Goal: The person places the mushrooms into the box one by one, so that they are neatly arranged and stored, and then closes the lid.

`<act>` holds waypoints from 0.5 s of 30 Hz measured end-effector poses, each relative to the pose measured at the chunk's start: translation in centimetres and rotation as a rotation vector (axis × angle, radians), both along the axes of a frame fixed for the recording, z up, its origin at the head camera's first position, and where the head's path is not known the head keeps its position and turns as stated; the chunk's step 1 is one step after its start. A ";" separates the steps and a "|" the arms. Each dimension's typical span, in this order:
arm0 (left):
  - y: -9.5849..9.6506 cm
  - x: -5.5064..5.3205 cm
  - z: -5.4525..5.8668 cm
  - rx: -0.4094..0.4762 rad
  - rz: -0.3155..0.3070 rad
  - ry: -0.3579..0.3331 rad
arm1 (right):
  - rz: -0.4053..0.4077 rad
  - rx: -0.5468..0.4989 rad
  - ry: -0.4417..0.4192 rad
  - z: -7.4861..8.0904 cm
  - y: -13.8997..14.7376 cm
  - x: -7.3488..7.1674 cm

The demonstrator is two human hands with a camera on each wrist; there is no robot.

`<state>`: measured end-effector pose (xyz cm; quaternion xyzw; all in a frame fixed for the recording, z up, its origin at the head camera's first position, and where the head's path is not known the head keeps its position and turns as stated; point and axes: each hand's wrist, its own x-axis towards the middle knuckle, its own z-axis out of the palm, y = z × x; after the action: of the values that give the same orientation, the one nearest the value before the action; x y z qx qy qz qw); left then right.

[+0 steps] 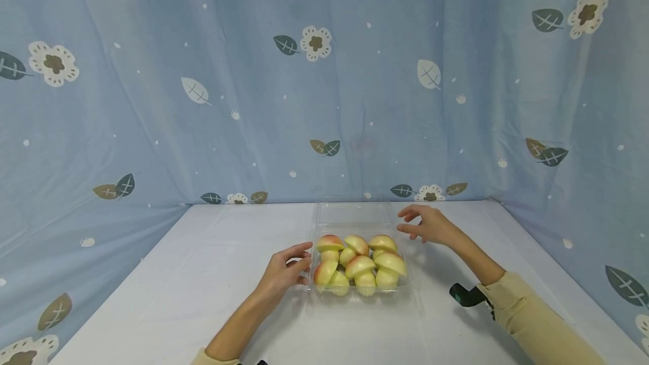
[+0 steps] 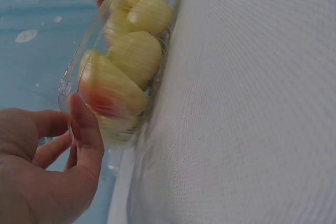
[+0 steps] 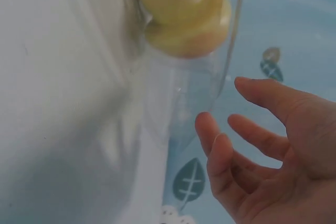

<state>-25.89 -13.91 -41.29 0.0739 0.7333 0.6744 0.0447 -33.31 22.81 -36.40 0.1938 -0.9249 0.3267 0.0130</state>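
Note:
A clear plastic clamshell box (image 1: 403,285) stands on the white table, its transparent lid (image 1: 353,213) folded back behind it. Inside sit several pale yellow-green, mushroom-shaped pieces (image 1: 360,266) with a red blush. My left hand (image 1: 285,268) is at the box's left wall, its bent fingers reaching the rim without visibly wrapping round it. In the left wrist view, the thumb (image 2: 84,116) overlaps the box corner. Beside the raised lid's right edge, my right hand (image 1: 426,225) hovers with fingers loosely spread, holding nothing. The right wrist view shows its fingertips (image 3: 207,124) near the clear plastic.
A white cloth covers the table (image 1: 192,286). Blue curtain (image 1: 355,106) with leaf and flower prints hangs behind and at both sides. A black wrist device (image 1: 466,295) juts out below my right forearm.

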 end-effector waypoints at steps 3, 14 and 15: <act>0.1 -0.1 0.0 -0.001 -0.001 -0.003 | -0.042 -0.005 -0.024 -0.5 0.2 -1.1; 0.2 -0.1 0.2 0.012 0.022 -0.024 | -0.095 -0.037 -0.119 -1.4 0.1 -3.9; 0.3 -0.1 0.2 0.014 0.022 -0.025 | -0.102 -0.037 -0.123 -1.4 0.1 -4.1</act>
<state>-25.96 -13.62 -41.06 0.0580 0.7286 0.6809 0.0459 -37.45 22.93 -37.81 0.1256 -0.9264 0.3541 -0.0239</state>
